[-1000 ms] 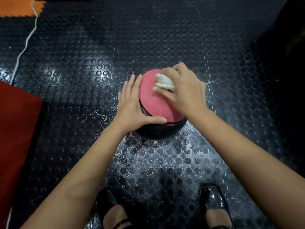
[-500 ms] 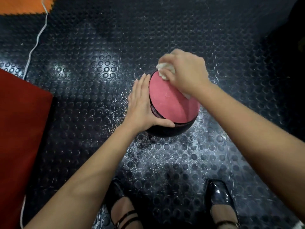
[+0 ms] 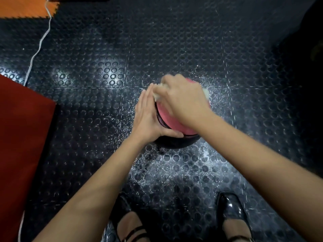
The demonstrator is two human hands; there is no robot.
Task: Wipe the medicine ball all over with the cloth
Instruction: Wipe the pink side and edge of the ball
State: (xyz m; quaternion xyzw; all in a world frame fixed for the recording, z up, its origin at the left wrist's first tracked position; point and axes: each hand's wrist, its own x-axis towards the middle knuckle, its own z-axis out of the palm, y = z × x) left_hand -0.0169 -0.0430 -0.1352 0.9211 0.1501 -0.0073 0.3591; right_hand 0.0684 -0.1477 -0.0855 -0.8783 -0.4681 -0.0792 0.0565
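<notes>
Likely heavy and firm, the medicine ball [image 3: 172, 119] sits braced by the flat left hand [image 3: 148, 117] (fingers straight against its side); the right hand [image 3: 183, 100] pinches the soft cloth [image 3: 158, 96] on top.

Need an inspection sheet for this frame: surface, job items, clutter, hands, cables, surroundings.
Surface: black studded rubber floor, shiny, with white specks around the ball.
Job's things: medicine ball, pink panel up and black below, on the floor; white cloth pressed on its top left.
Clutter: nothing seen.
Hands: left hand flat against the ball's left side, thumb on its near face; right hand grips the cloth on top, blurred.
Cables: white cord runs down the floor at far left.
Surroundings: red mat at left, orange tile top left, black shoes at the bottom.
</notes>
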